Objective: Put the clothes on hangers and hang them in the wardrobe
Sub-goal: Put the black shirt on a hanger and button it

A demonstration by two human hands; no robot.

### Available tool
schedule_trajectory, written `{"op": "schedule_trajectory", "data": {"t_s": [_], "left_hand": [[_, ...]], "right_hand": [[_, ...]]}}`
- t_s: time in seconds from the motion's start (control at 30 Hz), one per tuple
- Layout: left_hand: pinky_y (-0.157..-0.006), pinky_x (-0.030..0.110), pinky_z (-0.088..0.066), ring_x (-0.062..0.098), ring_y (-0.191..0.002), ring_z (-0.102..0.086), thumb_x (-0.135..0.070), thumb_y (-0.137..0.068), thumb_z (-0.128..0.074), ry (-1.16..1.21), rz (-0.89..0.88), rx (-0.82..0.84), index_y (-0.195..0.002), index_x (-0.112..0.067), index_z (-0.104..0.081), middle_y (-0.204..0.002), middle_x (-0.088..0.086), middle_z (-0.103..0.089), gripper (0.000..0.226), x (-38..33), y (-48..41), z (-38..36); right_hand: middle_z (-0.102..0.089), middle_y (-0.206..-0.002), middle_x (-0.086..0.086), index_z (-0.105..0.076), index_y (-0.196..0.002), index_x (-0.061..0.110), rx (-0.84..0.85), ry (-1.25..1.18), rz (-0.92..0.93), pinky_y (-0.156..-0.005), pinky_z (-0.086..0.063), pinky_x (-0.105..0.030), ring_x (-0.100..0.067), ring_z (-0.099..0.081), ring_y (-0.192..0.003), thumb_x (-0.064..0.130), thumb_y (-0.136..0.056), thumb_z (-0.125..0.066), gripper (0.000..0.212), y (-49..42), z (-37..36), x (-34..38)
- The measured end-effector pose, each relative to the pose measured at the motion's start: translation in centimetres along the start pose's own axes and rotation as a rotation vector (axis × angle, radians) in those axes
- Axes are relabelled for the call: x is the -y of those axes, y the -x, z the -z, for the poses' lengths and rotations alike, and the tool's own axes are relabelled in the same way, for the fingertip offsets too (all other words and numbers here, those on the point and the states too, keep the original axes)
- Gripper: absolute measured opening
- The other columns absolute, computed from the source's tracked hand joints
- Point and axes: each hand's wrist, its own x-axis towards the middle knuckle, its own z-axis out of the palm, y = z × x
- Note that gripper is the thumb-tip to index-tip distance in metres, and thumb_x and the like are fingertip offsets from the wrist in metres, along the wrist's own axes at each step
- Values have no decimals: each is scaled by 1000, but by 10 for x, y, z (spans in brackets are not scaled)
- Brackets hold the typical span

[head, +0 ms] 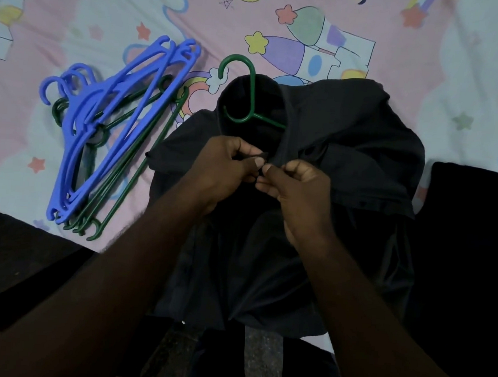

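One dark shirt (347, 142) is seen laid out in the middle, with one green hanger (248, 101) set inside its collar. To the left, a pile of spare hangers (105, 138) is found: about four blue ones and about four green ones, though an exact count cannot be made where they overlap. Two hands are counted, the left hand (222, 172) and the right hand (300, 191).

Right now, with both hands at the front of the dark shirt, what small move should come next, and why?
Probably finish fastening the front just below the collar: the left hand and right hand both pinch the dark shirt there, and the green hanger already sits inside the neck, its hook sticking out.
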Motion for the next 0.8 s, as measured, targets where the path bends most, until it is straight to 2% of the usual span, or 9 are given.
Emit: {"op": "schedule_trajectory", "data": {"t_s": [0.17, 0.37, 0.5, 0.6, 0.7, 0.8], "left_hand": [[-73, 21, -58, 13, -73, -66, 1, -93, -59, -73, -20, 84, -87, -13, -66, -83, 11, -68, 17, -5, 1, 7], [-81, 34, -58, 23, -80, -69, -7, -90, -66, -119, -89, 68, -89, -19, -67, -90, 12, -71, 11, 2, 3, 6], [-71, 28, -57, 13, -72, -65, -4, -90, -66, -130, -142, 56, -85, -21, -66, -80, 5, -68, 17, 7, 5, 8], [-73, 30, -58, 14, -72, -65, -3, -89, -66, -124, -142, 33, -83, -21, -66, -80, 4, -68, 19, 9, 6, 7], [-71, 24, -57, 9, -68, -64, -1, -89, -65, -123, -113, 27, -83, -21, -68, -76, -3, -68, 21, 7, 5, 9], [-68, 20, -57, 7, -63, -62, 3, -90, -62, -108, -86, 86, -86, -14, -68, -74, -1, -66, 19, 2, 4, 13]], "right_hand": [[-68, -74, -10, -64, -74, 3, 13, 0, 37, -80, -60, -35, -21, -70, -76, -2, -90, -65, 16, 4, -2, -2], [-67, -70, -2, -65, -73, 11, 5, 150, 95, -66, -55, -25, -15, -67, -74, 5, -90, -66, 18, 5, 5, -4], [-69, -72, -5, -66, -77, 9, 35, 181, 115, -67, -56, -26, -15, -68, -72, 6, -90, -67, 13, 8, 6, -8], [-70, -71, -3, -66, -79, 8, 51, 149, 109, -70, -58, -29, -17, -70, -73, 3, -89, -67, 12, 9, 5, -10], [-72, -75, -5, -67, -84, 6, 92, 108, 105, -75, -60, -35, -20, -71, -75, -2, -90, -61, 12, 10, 6, -11], [-72, -76, -7, -68, -84, 6, 137, 70, 123, -73, -60, -33, -19, -71, -73, -8, -91, -57, 18, 11, 9, -10]]}}
